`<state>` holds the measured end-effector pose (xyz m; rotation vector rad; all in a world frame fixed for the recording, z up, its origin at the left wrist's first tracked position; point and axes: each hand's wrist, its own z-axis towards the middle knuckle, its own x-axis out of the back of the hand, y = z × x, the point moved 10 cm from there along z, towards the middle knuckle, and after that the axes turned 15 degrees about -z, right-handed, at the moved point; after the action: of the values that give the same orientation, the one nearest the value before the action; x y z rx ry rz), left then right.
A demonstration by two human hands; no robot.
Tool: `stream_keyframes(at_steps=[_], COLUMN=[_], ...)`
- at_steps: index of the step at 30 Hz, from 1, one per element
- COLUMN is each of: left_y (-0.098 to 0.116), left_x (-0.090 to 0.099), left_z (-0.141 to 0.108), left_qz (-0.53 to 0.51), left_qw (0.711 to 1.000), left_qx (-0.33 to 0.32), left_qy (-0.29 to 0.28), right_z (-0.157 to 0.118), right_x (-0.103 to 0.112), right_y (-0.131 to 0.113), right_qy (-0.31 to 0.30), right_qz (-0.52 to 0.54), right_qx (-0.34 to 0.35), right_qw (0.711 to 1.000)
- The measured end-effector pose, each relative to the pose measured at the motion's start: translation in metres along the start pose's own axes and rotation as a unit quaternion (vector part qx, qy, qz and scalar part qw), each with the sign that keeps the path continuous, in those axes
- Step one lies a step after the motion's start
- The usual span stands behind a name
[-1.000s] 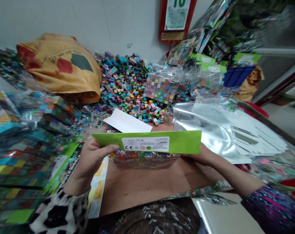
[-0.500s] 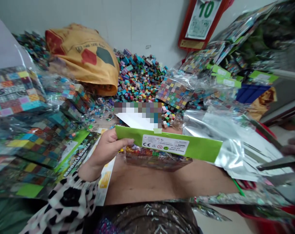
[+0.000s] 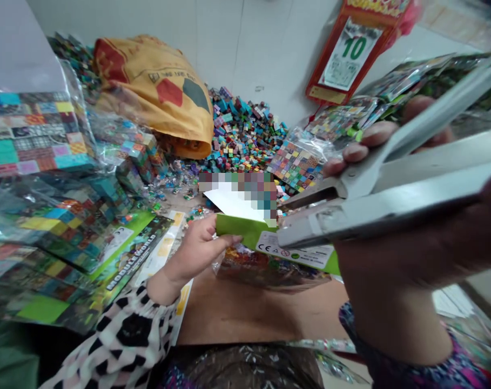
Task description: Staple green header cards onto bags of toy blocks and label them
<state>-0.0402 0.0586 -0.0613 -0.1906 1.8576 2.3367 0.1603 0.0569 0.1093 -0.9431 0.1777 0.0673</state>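
Note:
My left hand [image 3: 199,246] is closed on the left end of a folded green header card [image 3: 241,227], thumb in front. Under the card hangs a clear bag of colourful blocks [image 3: 273,270], just above the table. My right hand [image 3: 403,265] is wrapped round a grey plier stapler [image 3: 375,219], close to the camera. Its jaws point left and overlap the right part of the card from this viewpoint; whether they touch it I cannot tell. A blurred white and coloured patch lies behind the card.
Bagged block sets [image 3: 30,135] are stacked at the left beside a printed card [image 3: 138,254]. Loose blocks [image 3: 245,129] are heaped against the wall, next to a yellow sack [image 3: 156,92]. More bagged blocks [image 3: 294,162] stand behind the stapler. A calendar [image 3: 346,51] hangs above.
My right hand has brought the stapler in from the right edge to the card, hiding its right end. The left hand still holds the card; the view has shifted slightly.

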Motion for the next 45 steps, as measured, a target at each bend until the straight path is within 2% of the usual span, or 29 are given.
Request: stream_keyframes(at_steps=[2, 3, 7, 10, 14, 19, 21, 24, 27, 30, 32, 42, 45], left_y=[0.005, 0.008, 0.012, 0.011, 0.013, 0.034, 0.038, 0.031, 0.026, 0.027, 0.026, 0.020, 0.021], left_x=[-0.004, -0.006, -0.008, -0.007, -0.012, -0.017, -0.019, -0.014, -0.009, -0.016, -0.020, -0.018, -0.020], left_z=[-0.001, -0.002, -0.003, -0.003, -0.006, -0.010, -0.011, -0.010, -0.012, -0.014, -0.013, 0.000, 0.000], left_qz=[0.016, 0.025, 0.059, 0.067, 0.066, 0.099, 0.130, 0.154, 0.094, 0.006, -0.017, 0.005, 0.005], left_qw=[1.000, 0.999, 0.998, 0.997, 0.996, 0.983, 0.977, 0.978, 0.988, 0.989, 0.988, 0.997, 0.997], left_qx=[-0.016, -0.024, -0.035, -0.034, -0.056, -0.140, -0.153, -0.119, -0.098, -0.087, -0.064, 0.001, -0.009], left_qy=[-0.008, -0.010, -0.008, -0.006, -0.037, -0.065, -0.077, -0.072, -0.071, -0.119, -0.138, -0.073, -0.074], right_z=[-0.001, -0.002, -0.010, -0.016, -0.020, -0.024, -0.025, -0.026, -0.027, -0.026, -0.025, -0.026, -0.023], right_x=[-0.017, -0.024, -0.039, -0.044, -0.051, -0.055, -0.054, -0.054, -0.054, -0.053, -0.055, -0.059, -0.058], right_y=[0.000, 0.004, 0.028, 0.034, 0.041, 0.044, 0.045, 0.042, 0.039, 0.040, 0.037, 0.034, 0.037], right_qy=[-0.030, -0.047, -0.070, -0.079, -0.110, -0.151, -0.157, -0.160, -0.152, -0.138, -0.136, -0.105, -0.104], right_qz=[0.039, 0.045, 0.009, -0.012, -0.039, -0.081, -0.115, -0.168, -0.215, -0.240, -0.239, -0.214, -0.215], right_qx=[0.044, 0.039, -0.051, -0.063, -0.053, -0.018, -0.003, 0.024, 0.035, 0.021, 0.031, 0.039, 0.035], right_qw=[0.998, 0.997, 0.996, 0.995, 0.992, 0.985, 0.981, 0.972, 0.964, 0.961, 0.961, 0.970, 0.970])
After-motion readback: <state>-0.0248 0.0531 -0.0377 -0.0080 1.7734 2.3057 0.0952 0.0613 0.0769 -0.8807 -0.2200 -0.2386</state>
